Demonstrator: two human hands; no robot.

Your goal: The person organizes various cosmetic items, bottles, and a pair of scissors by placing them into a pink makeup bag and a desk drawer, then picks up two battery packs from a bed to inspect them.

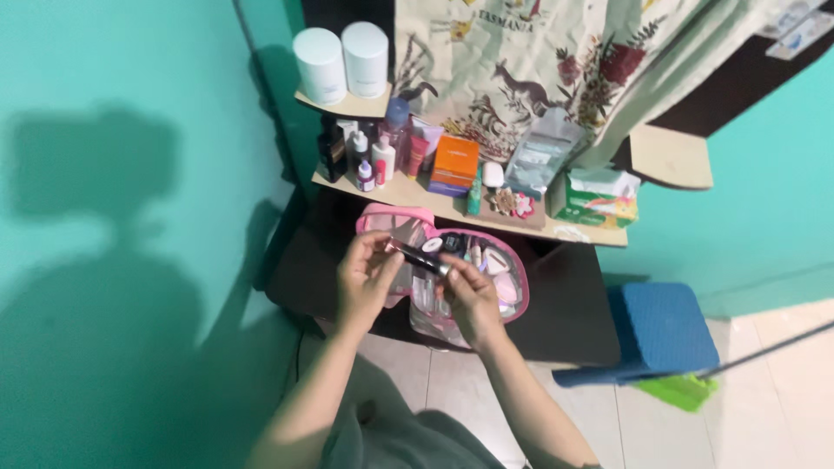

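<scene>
Both grips closed on dark tube (420, 257): left hand (365, 278) pinches upper-left end, right hand (470, 298) lower-right end. Tube long axis slants between them, right above pink pouch (519, 295). Pouch open on dark counter (573, 313), shelf (417, 193) behind pouch.

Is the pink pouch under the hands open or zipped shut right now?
Open. The pink pouch gapes, and small cosmetics show inside it beneath the left hand and right hand.

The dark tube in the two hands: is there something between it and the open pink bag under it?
Nothing visible. Left hand and right hand hold the dark tube directly above the open pink bag, its opening uncovered.
</scene>
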